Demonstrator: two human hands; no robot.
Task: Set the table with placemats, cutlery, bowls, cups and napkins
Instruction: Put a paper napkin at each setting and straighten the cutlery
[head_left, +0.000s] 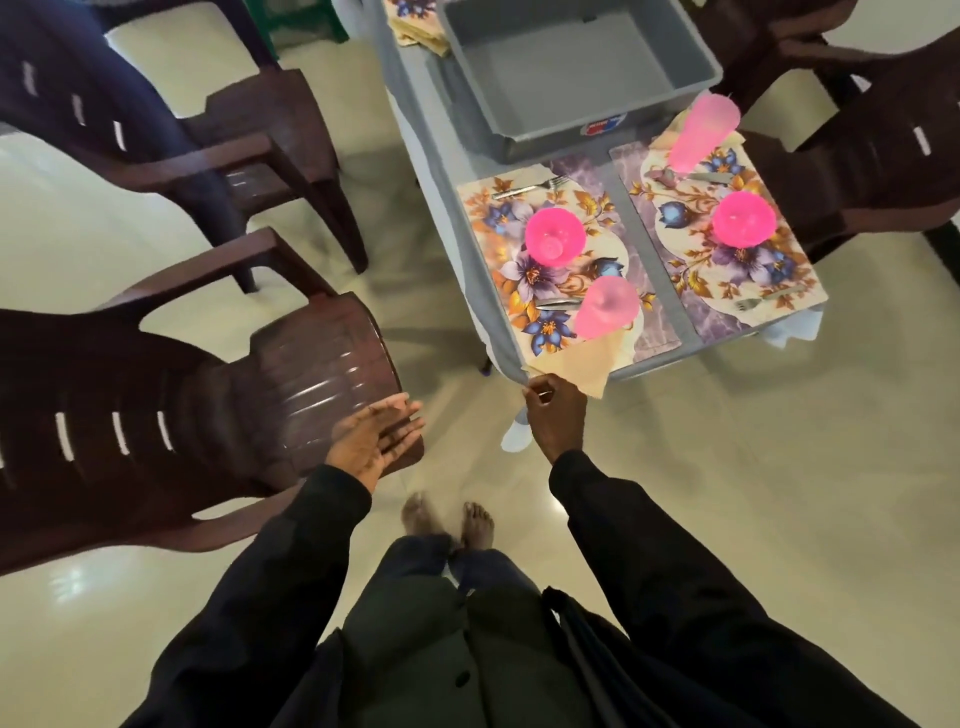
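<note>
- Fingers of the right hand are pinching a beige napkin, which is lying at the 6 o'clock corner of the near floral placemat on the worktop.
- Left hand is spreading its fingers wide, holding nothing, over a brown plastic chair at 9 o'clock.
- Pink bowl and pink cup are sitting on that placemat, the cup at the bowl's 5 o'clock.

You have soft, even indoor light here, with pale glare patches on the glossy floor and bright streaks on the nearest chair seat. Blur smears your left hand and feet. The pink cup and pink bowl look nearly washed out. Lines bow towards the edges, and your dark sleeves lose detail.
</note>
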